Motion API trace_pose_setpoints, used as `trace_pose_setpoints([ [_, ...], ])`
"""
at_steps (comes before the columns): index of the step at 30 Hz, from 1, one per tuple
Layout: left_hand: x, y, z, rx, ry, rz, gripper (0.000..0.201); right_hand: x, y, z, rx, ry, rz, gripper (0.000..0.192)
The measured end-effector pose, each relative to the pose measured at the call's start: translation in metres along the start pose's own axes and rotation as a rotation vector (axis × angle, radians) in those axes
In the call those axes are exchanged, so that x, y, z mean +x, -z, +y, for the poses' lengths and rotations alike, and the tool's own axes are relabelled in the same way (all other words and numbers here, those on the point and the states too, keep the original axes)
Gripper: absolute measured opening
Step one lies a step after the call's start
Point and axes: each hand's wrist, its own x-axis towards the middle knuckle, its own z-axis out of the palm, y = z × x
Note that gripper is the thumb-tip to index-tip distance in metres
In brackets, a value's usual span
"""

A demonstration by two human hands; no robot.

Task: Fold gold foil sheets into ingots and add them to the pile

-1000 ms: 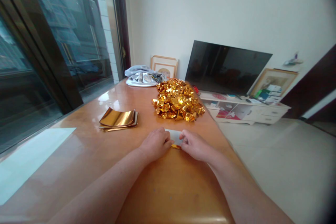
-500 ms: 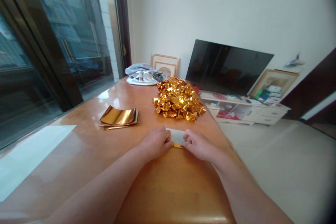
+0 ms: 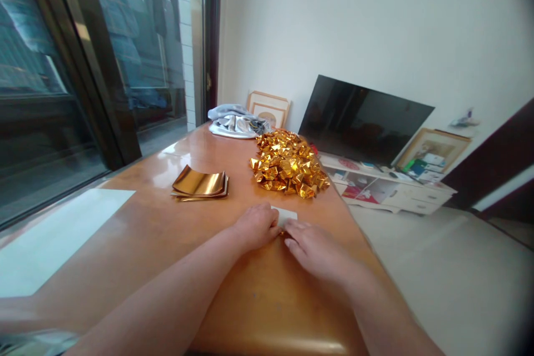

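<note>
On the wooden table [image 3: 137, 233] my left hand [image 3: 255, 226] and my right hand [image 3: 314, 247] press together on a small sheet of paper [image 3: 286, 215], white side up; only its far corner shows between the fingertips. Both hands lie flat on the sheet with fingers touching it. Beyond them is a heap of folded gold foil pieces [image 3: 287, 163]. To the left lies a small stack of flat gold foil sheets [image 3: 201, 184], curled up at its edges.
A grey and white cloth bundle [image 3: 234, 121] lies at the table's far end beside a framed picture [image 3: 269, 107]. A dark television [image 3: 365, 122] leans on a low white cabinet [image 3: 396, 189] to the right. A glass sliding door [image 3: 62, 78] runs along the left.
My right hand has slid left and met my left hand, covering most of the sheet; the gold edge seen earlier is hidden. The view has shifted slightly.
</note>
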Motion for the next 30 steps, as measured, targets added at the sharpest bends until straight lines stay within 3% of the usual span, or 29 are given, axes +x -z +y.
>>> trace_pose_setpoints([
  [6,0.001,-0.001,-0.001,0.014,0.002,0.008,0.024,-0.010,-0.004,-0.027,-0.120,-0.135,-0.118,0.069],
  [14,0.001,-0.002,-0.002,0.023,-0.005,0.005,0.019,-0.031,-0.005,-0.024,-0.182,-0.210,-0.150,0.083],
  [23,0.000,0.000,-0.001,0.024,0.000,0.007,0.022,-0.044,-0.002,-0.013,-0.206,-0.262,-0.074,0.080],
  [30,0.000,0.003,0.002,0.020,-0.003,-0.006,0.023,-0.021,-0.008,-0.030,-0.153,-0.187,0.088,0.055],
])
